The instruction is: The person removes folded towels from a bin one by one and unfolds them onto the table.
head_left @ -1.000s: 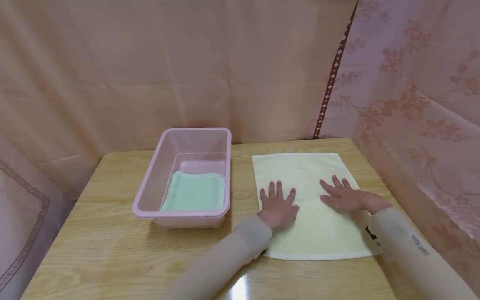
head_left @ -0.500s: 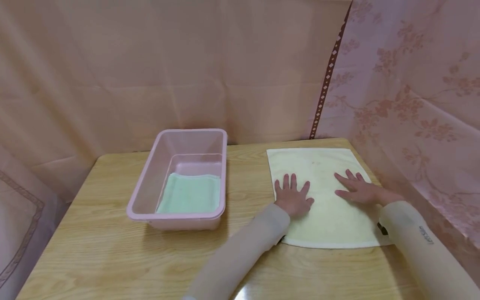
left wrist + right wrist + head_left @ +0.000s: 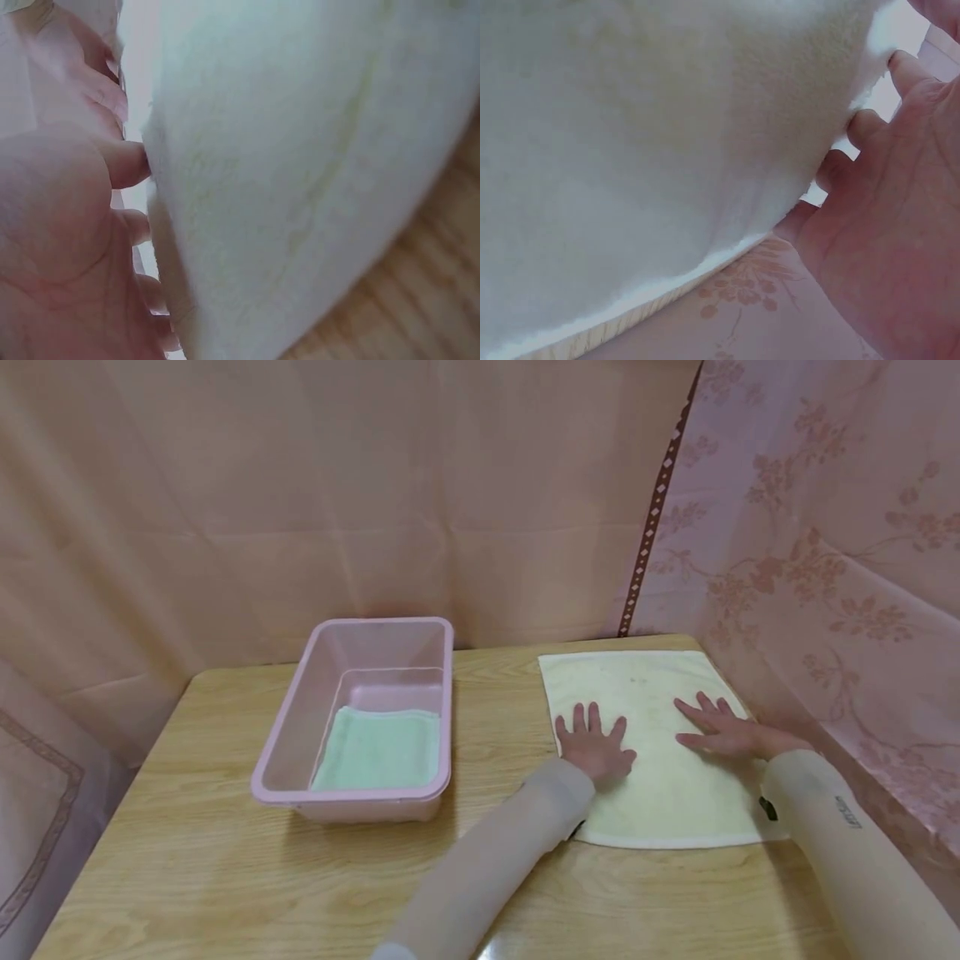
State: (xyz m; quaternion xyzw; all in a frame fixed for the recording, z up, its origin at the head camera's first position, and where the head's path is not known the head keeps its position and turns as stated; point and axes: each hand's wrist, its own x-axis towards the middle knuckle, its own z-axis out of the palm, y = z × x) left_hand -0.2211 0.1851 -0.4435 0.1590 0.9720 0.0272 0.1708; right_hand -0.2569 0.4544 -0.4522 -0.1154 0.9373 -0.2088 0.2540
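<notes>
A pale yellow towel [image 3: 660, 802] with white edging lies spread flat at the right of the table. My left hand [image 3: 596, 752] rests on its left part, fingers spread and straight. On the right part my right hand [image 3: 727, 732] presses with its fingers extended toward the middle. In the left wrist view the fingertips of the left hand [image 3: 60, 240] meet the towel's surface [image 3: 255, 150]. The right wrist view has the right hand [image 3: 885, 195] with its fingertips on the towel [image 3: 667, 135].
A pink plastic basin [image 3: 262, 768] stands left of the towel, holding a folded mint-green towel [image 3: 382, 747]. The wooden table [image 3: 187, 860] ends at a beige curtain [image 3: 315, 485] behind and a pink floral curtain [image 3: 840, 568] on the right.
Both hands and the yellow towel have shifted right and slightly toward the back of the table. The head view has turned a little. The basin and green towel stay put.
</notes>
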